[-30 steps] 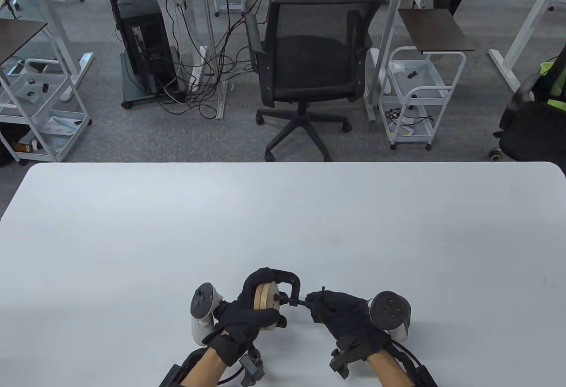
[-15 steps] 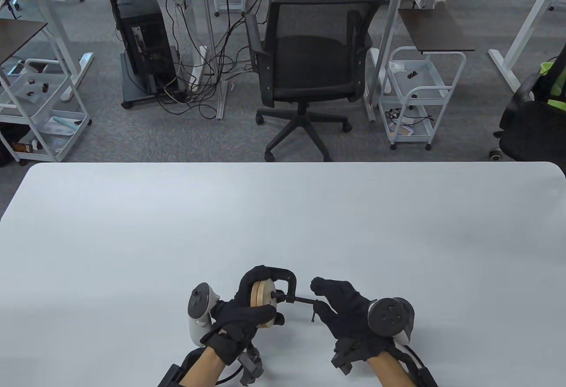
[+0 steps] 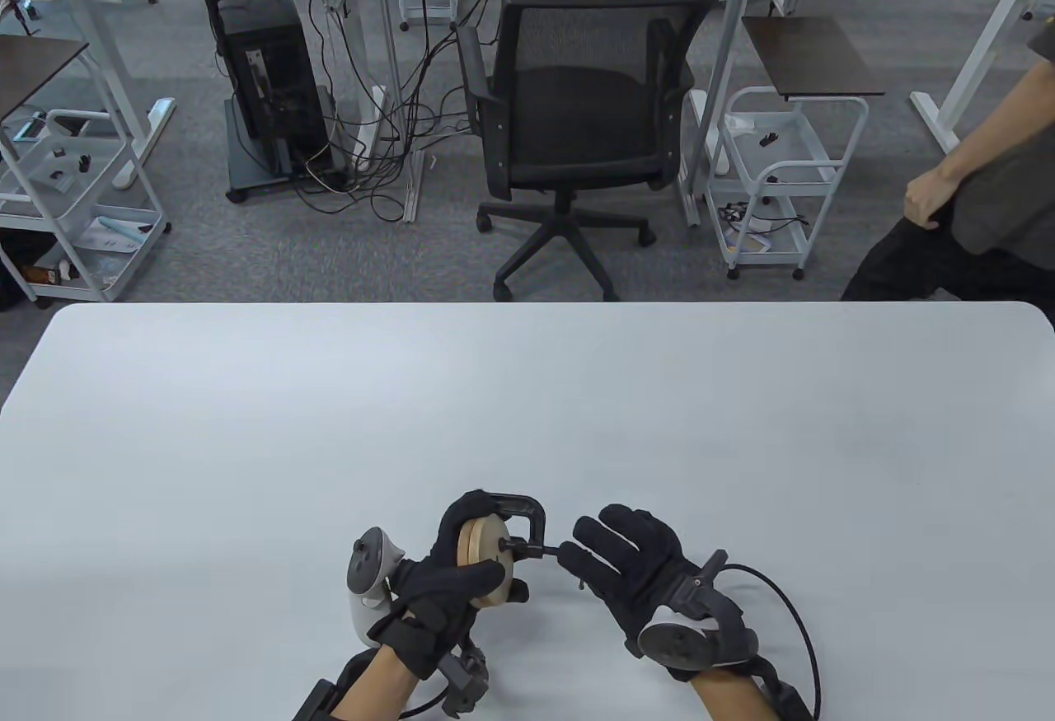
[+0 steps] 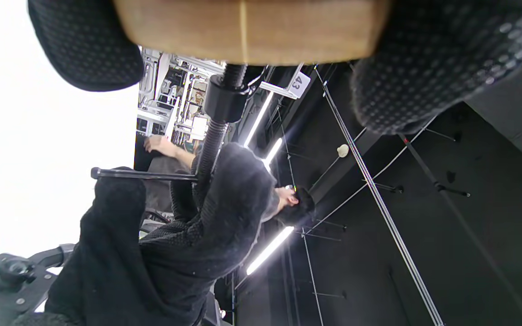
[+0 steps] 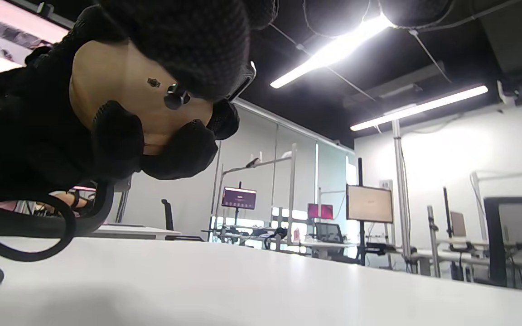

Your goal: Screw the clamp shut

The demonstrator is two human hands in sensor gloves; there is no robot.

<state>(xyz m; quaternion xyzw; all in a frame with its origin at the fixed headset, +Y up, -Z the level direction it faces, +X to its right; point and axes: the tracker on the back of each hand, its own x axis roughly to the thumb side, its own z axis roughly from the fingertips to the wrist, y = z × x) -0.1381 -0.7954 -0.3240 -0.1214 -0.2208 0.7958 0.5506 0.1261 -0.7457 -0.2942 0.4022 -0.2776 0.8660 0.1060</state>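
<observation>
At right fingertips (image 3: pixel 577 560): thumb and forefinger pinch the screw's crossbar (image 4: pixel 143 174), other fingers spread apart. Right hand (image 3: pixel 651 581) sits just beside the clamp (image 3: pixel 519 519). Left hand (image 3: pixel 449 585) grips the wood discs (image 3: pixel 486 560) in the clamp frame, held just above the table (image 3: pixel 527 391) near its front edge. Step: mid-tightening, screw pad looks touching the disc. Next likely needs a regrip and another twist while the left hand braces.

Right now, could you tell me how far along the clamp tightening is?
Done: the wooden discs sit inside the clamp, gripped by the left hand. In hand: the right hand is at the screw handle. Left: screw contact with the wood can't be confirmed; more turns are probably needed.
</observation>
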